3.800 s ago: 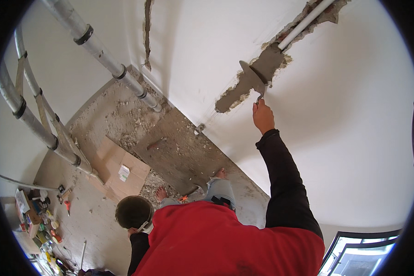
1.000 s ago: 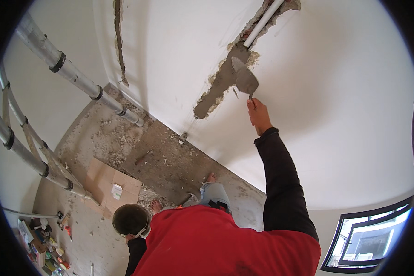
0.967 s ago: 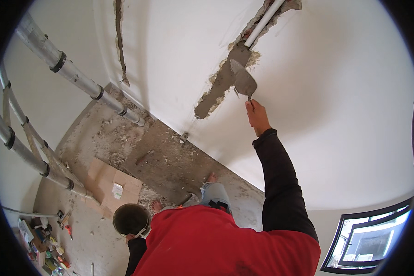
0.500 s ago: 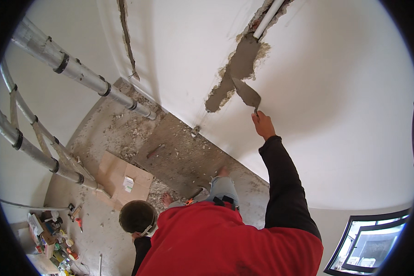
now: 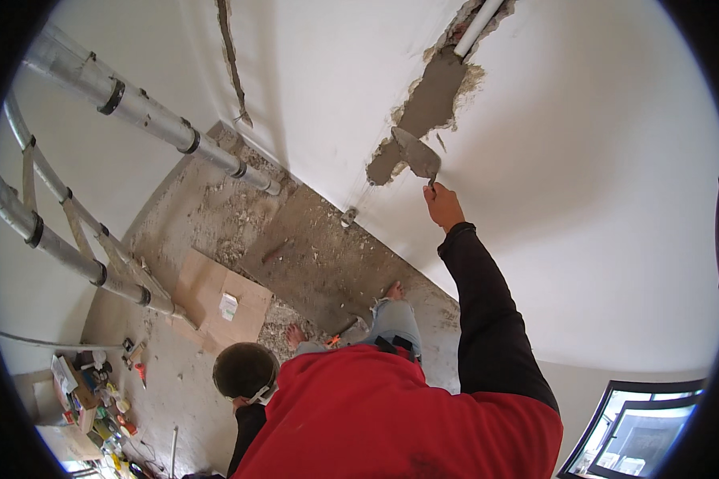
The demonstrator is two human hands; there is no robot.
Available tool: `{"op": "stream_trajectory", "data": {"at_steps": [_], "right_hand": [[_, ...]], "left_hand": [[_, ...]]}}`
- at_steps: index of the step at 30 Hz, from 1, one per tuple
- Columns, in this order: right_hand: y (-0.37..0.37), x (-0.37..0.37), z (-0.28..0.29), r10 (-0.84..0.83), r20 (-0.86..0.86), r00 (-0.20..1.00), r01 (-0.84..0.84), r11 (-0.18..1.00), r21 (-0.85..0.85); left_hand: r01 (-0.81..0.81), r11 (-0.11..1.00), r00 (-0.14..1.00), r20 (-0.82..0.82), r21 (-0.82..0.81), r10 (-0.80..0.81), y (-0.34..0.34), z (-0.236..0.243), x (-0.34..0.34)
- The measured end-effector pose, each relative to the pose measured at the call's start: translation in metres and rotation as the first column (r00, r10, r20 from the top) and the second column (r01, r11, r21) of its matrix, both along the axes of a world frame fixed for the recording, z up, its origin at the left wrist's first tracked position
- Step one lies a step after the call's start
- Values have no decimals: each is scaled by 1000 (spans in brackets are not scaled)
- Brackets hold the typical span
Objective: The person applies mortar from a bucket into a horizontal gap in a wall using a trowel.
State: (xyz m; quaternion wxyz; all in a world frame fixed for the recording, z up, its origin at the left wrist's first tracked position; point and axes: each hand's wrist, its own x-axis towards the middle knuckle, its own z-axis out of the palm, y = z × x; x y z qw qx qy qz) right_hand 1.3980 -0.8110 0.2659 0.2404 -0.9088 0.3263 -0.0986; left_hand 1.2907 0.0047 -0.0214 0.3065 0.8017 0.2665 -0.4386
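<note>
My right hand (image 5: 444, 206) is closed round the handle of a pointed trowel (image 5: 418, 156). The trowel's blade lies against the white wall (image 5: 551, 160), over the lower part of a chased groove filled with grey mortar (image 5: 433, 97). A white pipe (image 5: 478, 29) runs in the groove above the mortar, between broken edges. Low at my left side, my left hand (image 5: 240, 402) grips a dark round bucket (image 5: 244, 372) at its rim, by the pale handle; its fingers are partly hidden. The bucket's inside looks dark, and its contents cannot be made out.
A silver telescopic ladder (image 5: 148, 120) leans at the left. Flattened cardboard (image 5: 208, 307) and rubble lie on the dusty floor (image 5: 311, 255) by my bare feet. Tools and clutter (image 5: 96, 399) stand at lower left. Another groove (image 5: 232, 60) cuts the wall; a window (image 5: 647, 435) is at lower right.
The trowel has moved left from the groove's right edge and now covers part of the mortar. A small dark smear shows on the wall right of it. The bucket stays at my left side.
</note>
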Motion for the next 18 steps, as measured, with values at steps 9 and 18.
{"op": "stream_trajectory", "data": {"at_steps": [9, 18], "right_hand": [[-1, 7, -62, -35, -205, 978, 16, 996, -93], [-4, -7, -90, -67, -312, 948, 37, 994, -99]], "left_hand": [[187, 981, 978, 102, -51, -181, 8, 8, -13], [-111, 989, 990, 103, 101, 100, 19, 25, -26]]}}
